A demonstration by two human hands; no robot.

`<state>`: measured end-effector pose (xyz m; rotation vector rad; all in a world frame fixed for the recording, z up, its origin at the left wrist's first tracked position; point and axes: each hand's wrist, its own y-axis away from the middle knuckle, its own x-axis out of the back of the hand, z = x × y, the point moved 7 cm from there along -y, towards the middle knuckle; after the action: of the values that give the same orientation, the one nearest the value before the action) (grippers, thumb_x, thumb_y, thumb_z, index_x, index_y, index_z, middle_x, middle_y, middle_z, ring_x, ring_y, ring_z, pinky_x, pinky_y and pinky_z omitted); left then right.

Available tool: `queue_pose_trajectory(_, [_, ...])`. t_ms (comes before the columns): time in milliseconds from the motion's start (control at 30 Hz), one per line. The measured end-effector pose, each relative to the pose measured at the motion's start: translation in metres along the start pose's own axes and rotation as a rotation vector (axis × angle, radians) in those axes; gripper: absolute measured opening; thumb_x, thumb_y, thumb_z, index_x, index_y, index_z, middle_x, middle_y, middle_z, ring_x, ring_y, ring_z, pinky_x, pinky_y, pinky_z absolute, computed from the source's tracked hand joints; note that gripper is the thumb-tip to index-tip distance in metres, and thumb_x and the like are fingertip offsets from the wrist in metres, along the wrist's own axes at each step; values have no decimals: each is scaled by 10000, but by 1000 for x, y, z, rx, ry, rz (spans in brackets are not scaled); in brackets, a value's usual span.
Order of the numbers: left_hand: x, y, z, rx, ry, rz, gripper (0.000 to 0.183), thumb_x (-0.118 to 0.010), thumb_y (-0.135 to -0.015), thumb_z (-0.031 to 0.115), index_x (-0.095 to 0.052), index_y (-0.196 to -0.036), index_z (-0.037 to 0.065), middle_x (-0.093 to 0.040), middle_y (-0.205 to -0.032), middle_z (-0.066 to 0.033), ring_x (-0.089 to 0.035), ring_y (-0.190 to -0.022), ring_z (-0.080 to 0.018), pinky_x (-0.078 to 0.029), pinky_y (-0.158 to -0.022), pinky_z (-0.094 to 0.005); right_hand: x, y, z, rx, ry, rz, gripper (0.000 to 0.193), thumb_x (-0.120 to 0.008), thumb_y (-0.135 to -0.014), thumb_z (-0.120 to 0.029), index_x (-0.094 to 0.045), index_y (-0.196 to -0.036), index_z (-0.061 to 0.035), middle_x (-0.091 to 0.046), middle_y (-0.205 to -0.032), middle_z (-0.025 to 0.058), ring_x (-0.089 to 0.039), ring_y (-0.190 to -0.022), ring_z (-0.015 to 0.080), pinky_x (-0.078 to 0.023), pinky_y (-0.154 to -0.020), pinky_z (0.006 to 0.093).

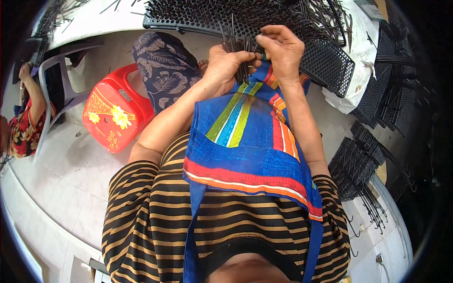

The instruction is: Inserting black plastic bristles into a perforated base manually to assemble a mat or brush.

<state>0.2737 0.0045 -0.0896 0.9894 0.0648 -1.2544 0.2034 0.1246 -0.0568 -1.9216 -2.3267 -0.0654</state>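
My left hand (224, 66) is closed around a bundle of thin black sticks (242, 73), held upright above my lap. Just right of the bundle, my right hand (285, 52) is raised with thumb and forefinger pinched together; whatever sits between the fingertips is too small to make out. Beyond both hands lies a black perforated tray (163, 22), densely filled with similar dark sticks standing up. A second black perforated panel (325, 63) extends to the right of my right hand. My blue apron (255, 165) with coloured stripes hangs below my hands.
A white-covered table (94, 23) runs along the far side. To my left are a red plastic stool (113, 111) and a pale chair (47, 89), where another person's arm (35, 89) shows. Black racks with hooked rods (358, 165) stand at the right.
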Motion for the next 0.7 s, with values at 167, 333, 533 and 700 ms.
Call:
queue_pose_trajectory(167, [9, -2, -4, -5, -43, 69, 110, -598, -819, -39, -644, -919, -51, -694, -841, -152, -673, -659, -198, -541, -526, -281, 30, -10, -11, 78, -192, 292, 114, -693, -793, 29, -629, -884, 4, -641, -713, 31, -530, -531, 41, -402, -459, 182])
queue_pose_trajectory(333, [1, -4, -6, 19, -124, 3, 164, -581, -867, 19, -661, -997, -41, -703, -917, -133, -668, -724, -173, -561, -604, -297, 28, -12, -25, 398, 350, 387, 129, -720, -796, 1, -636, -894, -12, -665, -719, 20, -539, -549, 34, -427, -506, 177])
queue_pose_trajectory(533, [-4, -6, -3, 11, -60, 10, 92, -588, -839, -10, -634, -906, -54, -693, -841, -152, -664, -657, -181, -531, -528, -272, 20, -11, -52, 488, 516, 323, 119, -741, -754, -1, -671, -843, -37, -648, -673, 0, -534, -547, 30, -438, -514, 195])
queue_pose_trajectory(700, [-3, -5, -3, -9, -99, -21, 123, -586, -876, 16, -652, -958, -49, -692, -867, -136, -662, -693, -173, -556, -592, -279, 12, -8, -48, 599, 600, 259, 141, -713, -700, -3, -675, -819, -67, -649, -761, 90, -640, -649, 273, -517, -571, 311])
